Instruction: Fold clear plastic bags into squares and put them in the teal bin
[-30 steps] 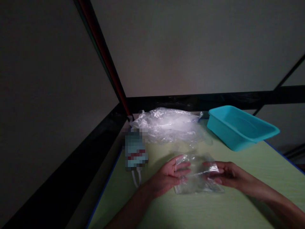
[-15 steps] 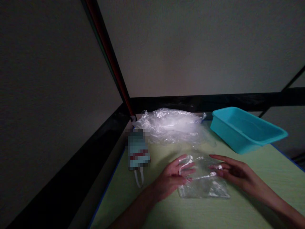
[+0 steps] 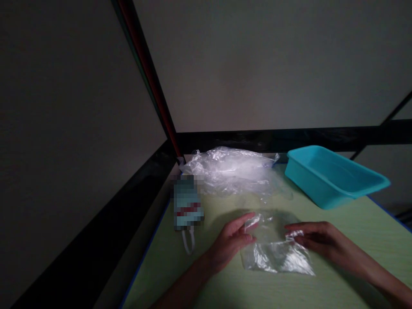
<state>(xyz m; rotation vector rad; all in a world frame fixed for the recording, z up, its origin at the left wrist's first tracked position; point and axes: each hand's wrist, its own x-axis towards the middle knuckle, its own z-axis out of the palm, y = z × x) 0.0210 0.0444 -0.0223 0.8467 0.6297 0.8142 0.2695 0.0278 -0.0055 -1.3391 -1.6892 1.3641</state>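
Note:
A clear plastic bag is held low above the front part of the table, spread between both hands. My left hand grips its left edge, the thumb on the near side and the fingers partly behind the film. At the opposite edge, my right hand pinches the bag between thumb and fingers. The bag looks flat, with creases and bright glints, and the tabletop shows through it. Nothing can be made out inside.
A pile of crumpled clear plastic lies at the back of the light green table. A turquoise basin stands at the back right. On the left lies a blurred-out item with a white loop. Walls rise behind and left.
My left fingers, spread behind the film before, have drawn in around the bag's left edge. Both hands and the bag have shifted slightly nearer, and its lower part has more glints.

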